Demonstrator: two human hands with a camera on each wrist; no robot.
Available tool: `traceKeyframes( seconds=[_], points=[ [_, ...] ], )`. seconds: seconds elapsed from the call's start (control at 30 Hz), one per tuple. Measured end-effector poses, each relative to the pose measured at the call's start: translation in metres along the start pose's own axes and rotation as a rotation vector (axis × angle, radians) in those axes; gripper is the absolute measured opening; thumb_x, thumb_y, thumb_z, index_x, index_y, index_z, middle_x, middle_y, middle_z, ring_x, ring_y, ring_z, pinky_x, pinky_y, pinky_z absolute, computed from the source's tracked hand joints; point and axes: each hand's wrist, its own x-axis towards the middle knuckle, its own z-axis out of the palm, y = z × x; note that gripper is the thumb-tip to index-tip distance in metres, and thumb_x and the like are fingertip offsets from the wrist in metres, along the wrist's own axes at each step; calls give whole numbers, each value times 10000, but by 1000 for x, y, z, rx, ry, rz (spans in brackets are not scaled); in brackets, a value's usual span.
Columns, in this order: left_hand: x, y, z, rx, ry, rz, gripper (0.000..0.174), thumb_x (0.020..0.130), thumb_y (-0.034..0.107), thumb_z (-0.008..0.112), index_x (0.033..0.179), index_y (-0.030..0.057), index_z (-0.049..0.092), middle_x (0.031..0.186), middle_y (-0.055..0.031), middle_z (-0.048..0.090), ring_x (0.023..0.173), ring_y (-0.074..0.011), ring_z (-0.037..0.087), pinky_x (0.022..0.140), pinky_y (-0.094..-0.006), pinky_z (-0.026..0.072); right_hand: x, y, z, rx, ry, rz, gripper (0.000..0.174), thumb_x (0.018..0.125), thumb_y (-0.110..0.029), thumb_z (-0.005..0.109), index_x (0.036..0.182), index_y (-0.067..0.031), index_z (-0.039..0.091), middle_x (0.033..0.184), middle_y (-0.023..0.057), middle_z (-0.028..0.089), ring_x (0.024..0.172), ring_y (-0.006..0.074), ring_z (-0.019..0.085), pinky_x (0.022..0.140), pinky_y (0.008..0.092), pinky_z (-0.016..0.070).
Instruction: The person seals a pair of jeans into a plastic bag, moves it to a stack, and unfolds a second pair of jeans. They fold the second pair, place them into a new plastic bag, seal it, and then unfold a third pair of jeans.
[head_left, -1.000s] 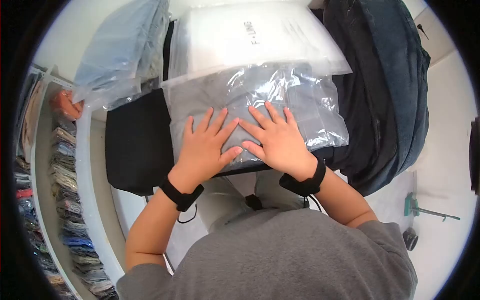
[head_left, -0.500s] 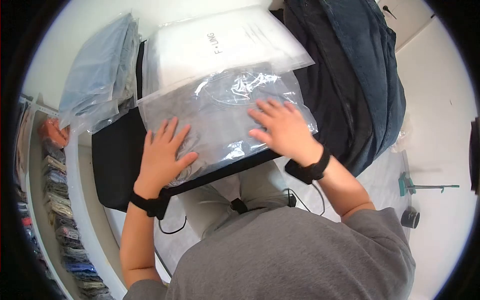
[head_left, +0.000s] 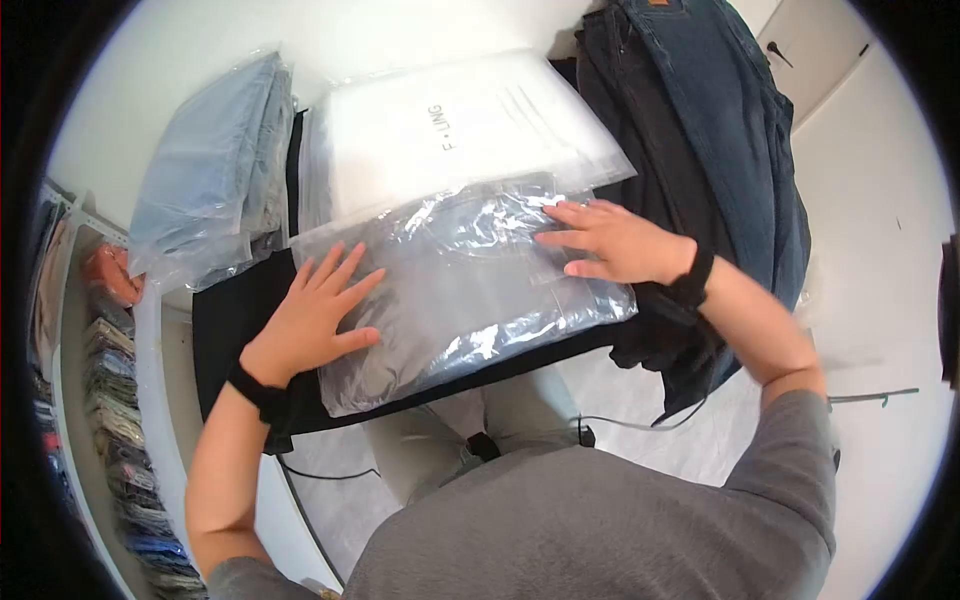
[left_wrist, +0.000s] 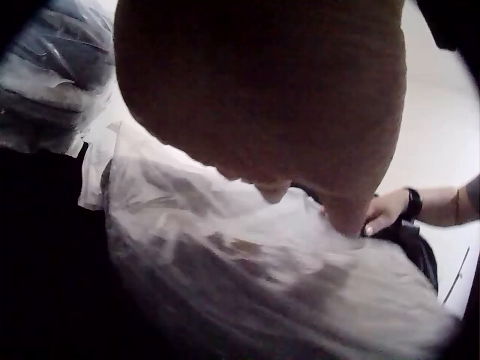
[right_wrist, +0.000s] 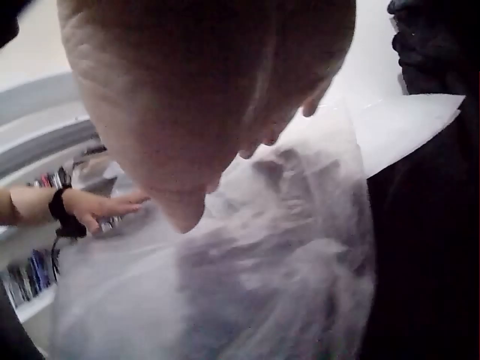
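Note:
A clear plastic bag (head_left: 450,290) with a grey folded garment inside lies flat on the black surface in the head view. The left hand (head_left: 312,315) rests, fingers spread, on the bag's left part. Fingers extended to the left, the right hand (head_left: 625,243) lies over the bag's upper right part. In the left wrist view the left hand (left_wrist: 262,90) shows large and dark above the bag (left_wrist: 247,262). In the right wrist view the right hand (right_wrist: 202,97) is over the bag (right_wrist: 247,277), its thumb pointing down.
Behind the bag lies a stack of white printed bags (head_left: 400,140). Bagged light blue garments (head_left: 210,160) are at the left, dark jeans (head_left: 720,130) at the right. Shelves (head_left: 70,340) of folded, bagged clothes stand at the far left.
The hands, close together on the bag a second ago, have moved apart: left hand to the left, right hand to the right. The camera view has shifted as well.

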Motion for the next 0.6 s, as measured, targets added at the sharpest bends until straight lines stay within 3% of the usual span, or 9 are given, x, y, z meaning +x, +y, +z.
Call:
traceKeyframes(
  seconds=[0.13,0.2,0.3,0.4,0.6],
  points=[
    [27,-28,2,177,-5,155,686,848,510,537,1413,155,374,1520,-156,196,1399,-350,172,1111,-518,144,30,27,0,-235,10,-200,541,930,-427,470,1416,-219,358,1526,107,187,1403,295,191,1117,498,196],
    [37,-40,16,268,75,218,688,848,595,480,1404,199,395,1508,-128,248,1394,-315,212,1105,-502,171,36,40,12,-178,-36,-233,545,944,-478,412,1431,-248,330,1533,98,173,1413,277,163,1131,481,169],
    [40,-46,26,222,54,173,678,854,588,476,1406,203,394,1514,-110,239,1402,-302,195,1106,-505,162,38,45,26,-25,-75,-173,556,947,-500,384,1440,-254,311,1542,97,141,1419,283,137,1138,477,134],
    [42,-46,22,121,-21,155,688,860,565,469,1417,173,376,1524,-136,203,1407,-330,158,1112,-523,115,40,46,24,70,-136,-140,548,946,-470,424,1440,-261,313,1546,96,126,1424,290,112,1142,474,108],
    [42,-46,22,96,-13,152,693,852,571,478,1422,191,371,1528,-128,198,1409,-328,155,1104,-532,121,43,46,21,102,-151,-141,561,928,-435,490,1433,-256,328,1543,102,137,1422,296,119,1139,467,126]
  ],
)
